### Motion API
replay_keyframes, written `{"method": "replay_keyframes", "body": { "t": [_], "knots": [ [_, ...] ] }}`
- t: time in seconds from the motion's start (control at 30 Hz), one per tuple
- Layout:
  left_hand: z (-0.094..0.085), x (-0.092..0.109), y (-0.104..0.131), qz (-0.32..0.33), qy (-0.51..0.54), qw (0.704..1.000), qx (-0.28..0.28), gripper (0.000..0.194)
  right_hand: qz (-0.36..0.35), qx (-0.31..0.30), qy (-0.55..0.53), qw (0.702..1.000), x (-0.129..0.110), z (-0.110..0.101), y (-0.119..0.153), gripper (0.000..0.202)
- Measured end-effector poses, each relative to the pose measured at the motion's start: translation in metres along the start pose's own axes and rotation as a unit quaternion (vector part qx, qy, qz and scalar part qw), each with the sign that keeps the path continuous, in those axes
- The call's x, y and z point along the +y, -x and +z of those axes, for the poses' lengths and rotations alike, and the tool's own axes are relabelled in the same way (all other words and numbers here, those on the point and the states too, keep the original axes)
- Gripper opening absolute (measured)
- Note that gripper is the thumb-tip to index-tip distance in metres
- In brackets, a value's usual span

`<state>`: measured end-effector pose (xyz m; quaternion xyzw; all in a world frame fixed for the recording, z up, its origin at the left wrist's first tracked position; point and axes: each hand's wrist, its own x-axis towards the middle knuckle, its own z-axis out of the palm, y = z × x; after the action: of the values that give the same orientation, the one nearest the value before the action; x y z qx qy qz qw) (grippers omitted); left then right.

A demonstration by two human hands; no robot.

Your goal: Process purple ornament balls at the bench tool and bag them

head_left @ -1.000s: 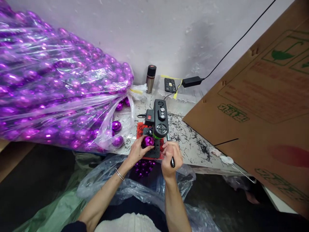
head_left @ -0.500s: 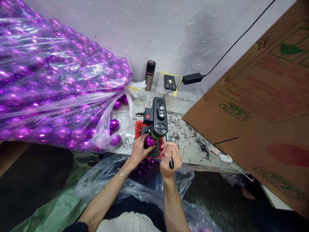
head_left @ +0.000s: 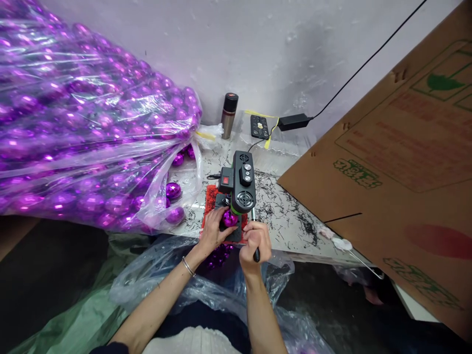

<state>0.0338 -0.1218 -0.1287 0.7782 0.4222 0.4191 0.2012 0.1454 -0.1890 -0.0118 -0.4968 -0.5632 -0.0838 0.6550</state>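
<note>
A shiny purple ball ornament (head_left: 230, 218) sits under the head of a small black bench drill press (head_left: 244, 182). My left hand (head_left: 214, 229) pinches the ball between thumb and fingers and steadies it over the dark base plate. Wrapped round the press's black-tipped lever (head_left: 256, 255) is my right hand (head_left: 257, 242), just right of the base. The press stands on a red mat (head_left: 211, 194). The drill tip itself is hidden behind the head. Loose purple balls (head_left: 175, 215) lie to the left of my left hand.
A huge clear bag (head_left: 92, 137) of purple balls fills the left. Behind the press are a thermos (head_left: 229, 115), a black phone (head_left: 259, 127) and a power adapter (head_left: 294, 122). A cardboard box (head_left: 398, 172) leans in from the right. Black shavings litter the table (head_left: 273, 233). Below its edge hangs plastic sheeting (head_left: 147, 280).
My right hand and the lever have swung slightly to the left. My left hand stays on the ball beneath the drill head. The whole view has shifted slightly.
</note>
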Motion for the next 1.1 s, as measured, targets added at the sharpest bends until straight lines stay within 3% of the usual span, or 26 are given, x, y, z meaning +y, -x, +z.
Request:
{"method": "replay_keyframes", "body": {
  "t": [0.17,0.43,0.77,0.9,1.1],
  "knots": [
    [0.000,0.001,0.001,0.000,0.009,1.000,0.004,0.057,-0.022,0.027,-0.002,0.999,0.015,0.007,0.016,0.038],
    [-0.003,0.006,0.000,-0.028,0.014,0.999,-0.015,0.059,-0.048,0.061,0.004,0.997,0.019,0.014,0.015,0.040],
    [-0.003,0.006,-0.002,-0.026,0.017,0.999,-0.017,0.060,-0.023,0.070,-0.017,0.997,0.027,0.016,0.027,0.041],
    [-0.002,0.006,-0.002,-0.019,0.022,1.000,-0.011,0.057,-0.053,0.047,-0.003,0.997,0.031,0.018,0.031,0.043],
    [-0.002,0.007,-0.005,-0.032,0.043,0.998,-0.033,0.065,0.035,0.055,-0.042,0.997,0.008,0.007,0.005,0.044]
  ]
}}
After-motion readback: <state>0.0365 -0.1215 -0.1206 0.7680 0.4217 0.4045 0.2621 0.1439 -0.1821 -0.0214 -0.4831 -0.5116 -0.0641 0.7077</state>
